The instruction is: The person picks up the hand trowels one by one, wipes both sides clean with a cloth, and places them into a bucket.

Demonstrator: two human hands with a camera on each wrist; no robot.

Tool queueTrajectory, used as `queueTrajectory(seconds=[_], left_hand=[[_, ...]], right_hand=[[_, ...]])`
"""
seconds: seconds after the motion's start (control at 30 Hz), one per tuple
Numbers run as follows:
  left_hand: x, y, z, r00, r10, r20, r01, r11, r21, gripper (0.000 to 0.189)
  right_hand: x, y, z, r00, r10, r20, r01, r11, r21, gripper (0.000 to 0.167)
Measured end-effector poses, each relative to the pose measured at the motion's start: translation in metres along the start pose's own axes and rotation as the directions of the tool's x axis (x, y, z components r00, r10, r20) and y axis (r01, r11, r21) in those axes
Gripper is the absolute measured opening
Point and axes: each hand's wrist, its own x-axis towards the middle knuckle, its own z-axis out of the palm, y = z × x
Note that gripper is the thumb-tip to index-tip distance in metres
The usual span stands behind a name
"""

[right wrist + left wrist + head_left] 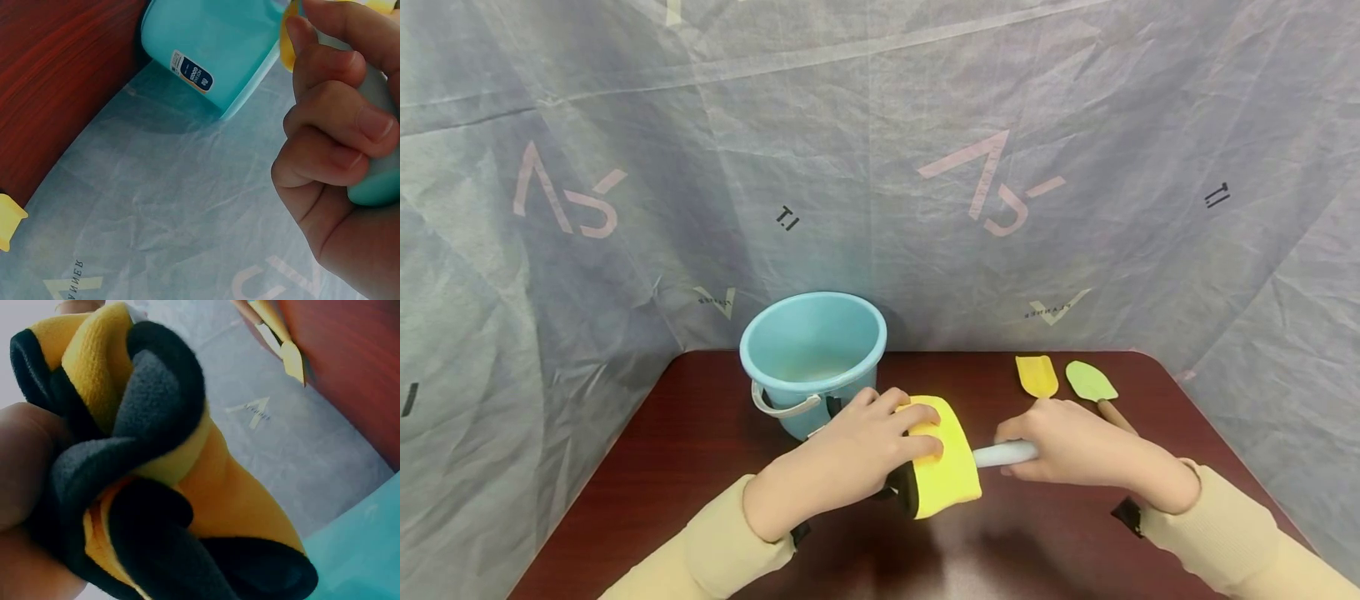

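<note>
My left hand (880, 437) grips a yellow cloth (946, 467) with dark edging, bunched up in the left wrist view. The cloth covers the far end of a tool whose pale handle (1004, 453) sticks out to the right; what kind of tool it is stays hidden. My right hand (1067, 442) holds that handle, its fingers curled round it. In the right wrist view the handle's teal end (375, 187) shows below the fingers. Both hands are above the table, in front of a light blue bucket (812, 388).
The bucket stands at the back left, its white carrying handle (786, 408) hanging down in front. A yellow scoop (1037, 377) and a light green trowel-like blade (1090, 381) lie at the back right of the dark red table (662, 467). Grey sheeting (880, 167) hangs behind.
</note>
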Motion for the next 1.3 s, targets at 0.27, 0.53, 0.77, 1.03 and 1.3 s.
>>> queueTrajectory(seconds=[0.27, 0.53, 0.77, 1.03, 1.3], left_hand=[[0.007, 0.007, 0.008, 0.995, 0.013, 0.098, -0.013, 1.000, 0.000, 0.048], [0.009, 0.012, 0.016, 0.989, 0.037, 0.144, -0.038, 0.999, 0.001, 0.048], [0.010, 0.013, 0.019, 0.990, 0.035, 0.139, -0.037, 0.999, 0.013, 0.041], [0.008, 0.013, 0.023, 0.993, 0.045, 0.113, -0.050, 0.998, 0.044, 0.033], [0.006, 0.014, 0.021, 0.994, 0.050, 0.097, -0.054, 0.998, 0.045, 0.026]], right_hand=[[-0.003, -0.001, 0.001, 1.000, -0.007, 0.014, 0.007, 1.000, -0.022, 0.024], [-0.006, -0.003, 0.000, 0.999, 0.011, 0.051, -0.010, 1.000, -0.019, 0.024], [-0.005, -0.002, 0.001, 0.999, 0.008, 0.043, -0.006, 0.999, -0.034, 0.024], [-0.007, -0.001, 0.003, 1.000, -0.019, 0.023, 0.021, 0.997, -0.068, 0.026], [-0.009, -0.001, 0.002, 1.000, -0.023, 0.015, 0.024, 0.996, -0.086, 0.026]])
